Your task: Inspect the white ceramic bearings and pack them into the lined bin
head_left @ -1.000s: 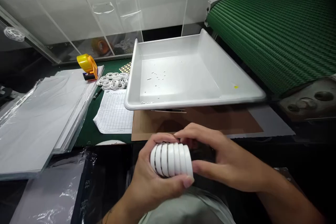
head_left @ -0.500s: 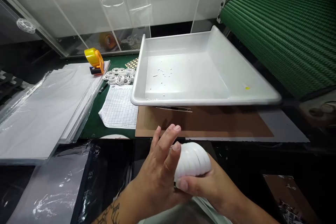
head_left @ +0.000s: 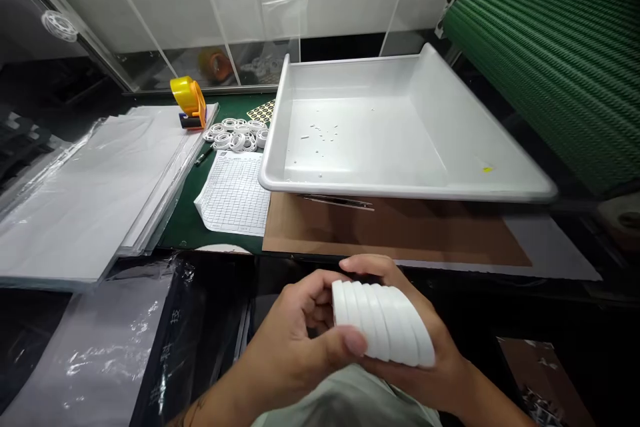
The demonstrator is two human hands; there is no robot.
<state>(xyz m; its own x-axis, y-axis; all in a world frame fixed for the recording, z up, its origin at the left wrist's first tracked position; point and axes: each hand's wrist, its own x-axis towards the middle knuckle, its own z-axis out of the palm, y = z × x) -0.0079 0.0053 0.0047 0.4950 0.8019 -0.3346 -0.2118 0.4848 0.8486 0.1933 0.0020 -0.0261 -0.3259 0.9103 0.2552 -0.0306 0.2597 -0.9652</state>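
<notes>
Between both hands, over my lap, lies a stack of several white rings (head_left: 380,323), fanned slightly out of line with only their outer edges showing. My left hand (head_left: 310,340) grips the left end, its thumb pressed on the front and its fingers behind. Around the right end and underneath curls my right hand (head_left: 430,340), with its fingertips up at the back. Loose white rings (head_left: 239,135) of bearing-like shape are heaped on the green tabletop, left of a large white tray (head_left: 350,192). Small white bits are scattered on the tray's floor.
A printed grid sheet (head_left: 237,190) and a pen (head_left: 204,155) lie left of the tray. An orange tape dispenser (head_left: 193,107) stands on stacked plastic-wrapped sheets (head_left: 95,193). Brown board (head_left: 325,230) lies under the tray's front. A green conveyor belt (head_left: 560,67) slopes down at right.
My left hand, open with fingers raised beside the stack before, has closed on its left end. The stack has turned, showing its edges more broadly. The camera view has shifted slightly.
</notes>
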